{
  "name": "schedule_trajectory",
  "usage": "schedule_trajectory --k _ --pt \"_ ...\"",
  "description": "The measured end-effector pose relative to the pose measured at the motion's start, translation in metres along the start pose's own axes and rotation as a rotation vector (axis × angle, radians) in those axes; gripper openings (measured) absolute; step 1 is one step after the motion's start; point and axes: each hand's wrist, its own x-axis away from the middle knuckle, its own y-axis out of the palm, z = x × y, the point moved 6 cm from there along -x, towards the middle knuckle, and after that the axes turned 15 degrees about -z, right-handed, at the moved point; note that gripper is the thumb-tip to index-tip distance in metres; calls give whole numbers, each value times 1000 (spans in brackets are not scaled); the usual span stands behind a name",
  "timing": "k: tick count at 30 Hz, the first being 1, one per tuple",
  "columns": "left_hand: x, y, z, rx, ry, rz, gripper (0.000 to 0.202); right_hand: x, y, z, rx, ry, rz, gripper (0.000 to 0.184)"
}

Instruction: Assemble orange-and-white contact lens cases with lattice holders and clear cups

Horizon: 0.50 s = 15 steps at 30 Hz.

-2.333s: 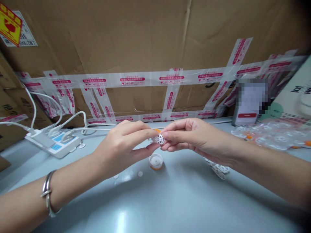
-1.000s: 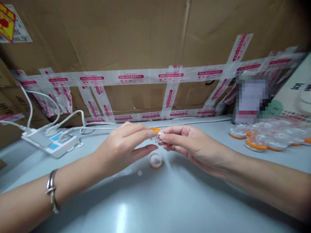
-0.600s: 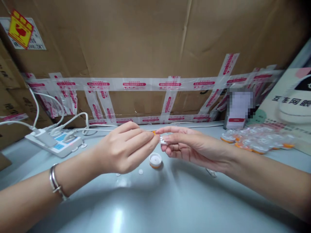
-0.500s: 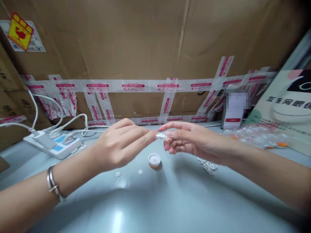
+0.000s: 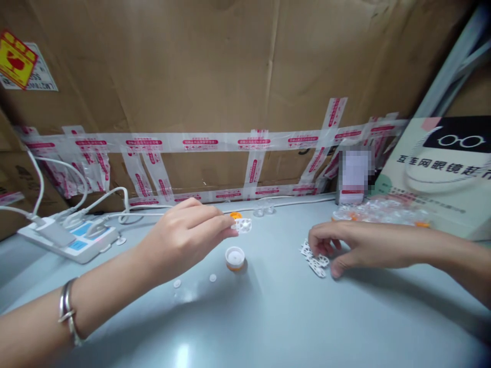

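My left hand (image 5: 192,227) pinches a small white perforated plastic piece (image 5: 243,225) between thumb and fingers, above the table. Just behind its fingertips shows an orange round part (image 5: 235,215); whether it touches the piece I cannot tell. Below stands a round white cap with an orange base (image 5: 235,258), hollow side up. My right hand (image 5: 341,248) reaches down over a small pile of white perforated pieces (image 5: 316,266). Its fingers are bent onto the pile's edge, with the thumb apart from them. Two small white discs (image 5: 213,278) lie left of the cap.
A power strip (image 5: 72,235) with white plugs and cables sits at the left. Clear round parts (image 5: 264,209) lie at the back. Bagged parts (image 5: 379,209), a phone (image 5: 355,176) and a printed bag (image 5: 441,174) are at the right. A large taped carton (image 5: 192,76) stands behind.
My right hand has moved off the white piece, right and down to the pile. My left hand keeps hold of the piece. The view has shifted slightly right.
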Motion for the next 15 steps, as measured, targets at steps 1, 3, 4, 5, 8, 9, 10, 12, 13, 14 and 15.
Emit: schedule_trajectory --k 1,3,4,5,8,9,10,12,13,14,15 --pt "0 0 0 5 1 -7 10 -4 2 1 -8 5 -26 17" --pt "0 1 0 16 5 -15 11 -11 7 2 -27 21 -96 16" --pt "0 2 0 19 5 -18 11 -13 8 3 -33 20 -101 15" --pt "0 3 0 22 5 -18 11 -14 8 4 -39 17 -105 15" --pt "0 5 1 25 -2 -24 12 -13 4 6 -54 7 -91 18" --pt "1 5 1 27 -5 -24 12 -12 1 6 -64 11 -70 20" --pt "1 5 1 31 -6 -26 12 -10 -1 7 -82 18 -40 22" --pt "1 6 1 40 -7 -31 13 -8 -7 7 -157 26 43 26" --pt "1 6 1 45 -7 -31 13 -7 -9 6 -203 21 90 29" --pt "1 6 1 51 -9 -31 13 -6 -10 4 -244 10 140 32" --pt "1 6 0 58 -12 -31 13 -5 -11 0 -274 -6 190 34"
